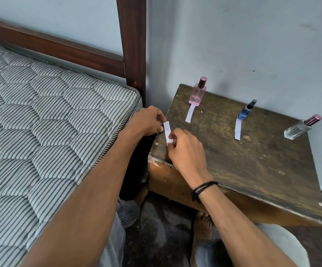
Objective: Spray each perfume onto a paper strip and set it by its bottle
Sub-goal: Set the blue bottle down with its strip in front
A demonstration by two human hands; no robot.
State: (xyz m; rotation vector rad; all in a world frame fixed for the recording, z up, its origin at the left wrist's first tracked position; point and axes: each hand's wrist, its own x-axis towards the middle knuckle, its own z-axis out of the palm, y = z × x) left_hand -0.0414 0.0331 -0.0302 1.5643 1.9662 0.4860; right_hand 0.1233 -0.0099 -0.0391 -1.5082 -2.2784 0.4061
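From my remote feed, the left grip (148,120) pinched the far end of a paper strip (167,132) and the right grip (185,151) its near end, at the table's (252,170) left edge. Light and floppy, I judged, it was best held by the ends. The pink bottle (197,92) and blue bottle (245,110) each had a strip; the clear bottle (298,128) had none.

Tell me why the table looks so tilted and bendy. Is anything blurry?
Head view: the wide lens tilts and stretches the table and leans the clear bottle at the edge; head view: light is soft, shadows faint; the paper strip pinched by left hand and right hand looks slightly fuzzy.
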